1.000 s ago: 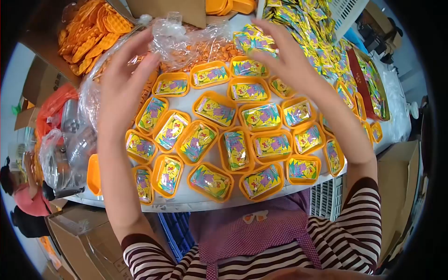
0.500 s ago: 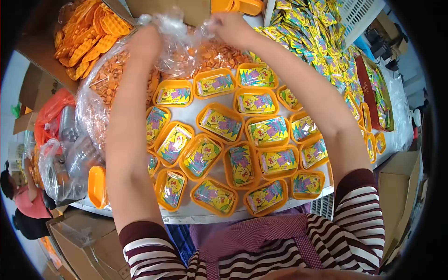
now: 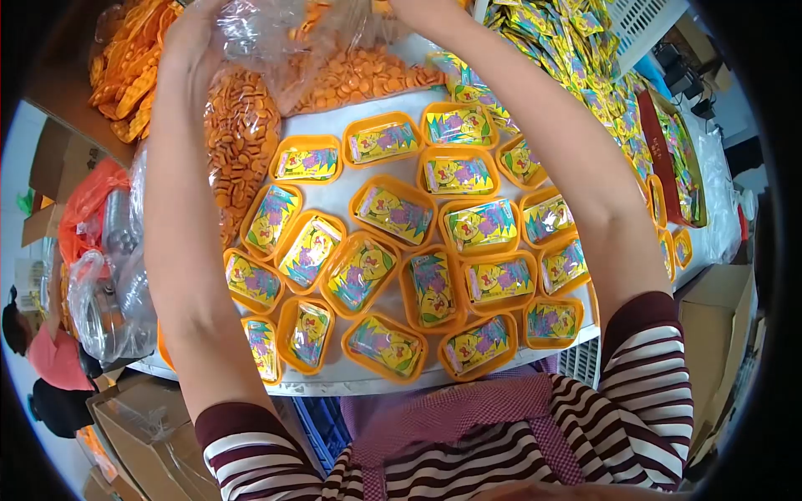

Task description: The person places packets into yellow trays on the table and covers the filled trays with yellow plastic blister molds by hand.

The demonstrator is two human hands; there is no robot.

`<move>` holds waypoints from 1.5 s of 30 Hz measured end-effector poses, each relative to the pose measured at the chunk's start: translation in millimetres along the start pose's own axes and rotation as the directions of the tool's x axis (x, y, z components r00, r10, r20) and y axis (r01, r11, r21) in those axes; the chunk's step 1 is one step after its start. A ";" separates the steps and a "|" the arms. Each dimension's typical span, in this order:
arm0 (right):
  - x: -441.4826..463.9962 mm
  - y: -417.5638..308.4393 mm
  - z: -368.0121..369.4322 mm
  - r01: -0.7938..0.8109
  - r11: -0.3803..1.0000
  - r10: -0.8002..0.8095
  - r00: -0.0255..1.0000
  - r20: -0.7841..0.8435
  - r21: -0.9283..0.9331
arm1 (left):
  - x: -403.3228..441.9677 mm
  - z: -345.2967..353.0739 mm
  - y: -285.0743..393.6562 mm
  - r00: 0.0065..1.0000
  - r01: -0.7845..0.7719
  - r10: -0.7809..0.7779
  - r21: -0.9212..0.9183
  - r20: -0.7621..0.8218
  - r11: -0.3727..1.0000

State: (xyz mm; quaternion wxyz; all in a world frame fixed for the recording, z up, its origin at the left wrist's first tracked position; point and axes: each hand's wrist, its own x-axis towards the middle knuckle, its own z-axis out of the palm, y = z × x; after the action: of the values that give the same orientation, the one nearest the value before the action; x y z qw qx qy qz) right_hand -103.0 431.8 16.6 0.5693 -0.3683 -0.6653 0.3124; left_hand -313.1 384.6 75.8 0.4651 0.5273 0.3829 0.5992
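Note:
At the top edge, my left hand [image 3: 197,15] is partly cut off, beside the bunched film of a clear plastic bag [image 3: 251,29]. My right hand [image 3: 411,8] is at the same edge, on the bag's other side. Film stretches upward between the hands, which appear closed on it; the fingertips are out of frame. Small orange discs [image 3: 363,77] lie in the bag. Another clear bag of orange discs [image 3: 242,138] rests by my left forearm. Below my arms, several orange trays [image 3: 401,178] hold yellow printed packets [image 3: 480,227].
Orange waffle-patterned pieces [image 3: 129,71] fill a cardboard box at upper left. Yellow packets [image 3: 576,58] are heaped at upper right, near a white crate [image 3: 643,29] and a red box [image 3: 668,163]. Plastic bags [image 3: 104,292] hang at left. A person [image 3: 54,355] is farther left.
Both hands have moved up toward the top edge, the left one also leftward. The bag's film is pulled up with them, showing more of the discs and the bag beside my left forearm.

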 end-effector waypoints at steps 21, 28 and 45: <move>-43.9 0.2 28.8 0.232 0.537 0.414 0.765 0.493 -0.811 | 18.5 -56.0 -29.4 0.977 -0.103 0.135 0.189 -0.167 0.977; -40.4 26.2 28.2 0.429 0.553 0.149 0.792 0.591 -0.714 | -37.9 33.5 -33.8 0.895 -0.444 0.267 0.647 0.358 0.621; -36.6 61.5 32.5 0.286 0.539 0.444 0.703 0.556 -0.792 | 15.8 23.4 -150.6 0.786 -0.477 -0.446 0.879 0.429 0.004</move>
State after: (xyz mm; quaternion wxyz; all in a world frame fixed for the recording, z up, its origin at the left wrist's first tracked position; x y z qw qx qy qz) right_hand -123.9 433.8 -59.1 0.0038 -0.4765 -0.8737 0.0979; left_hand -267.0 440.3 -59.3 0.0380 0.8604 0.5046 -0.0601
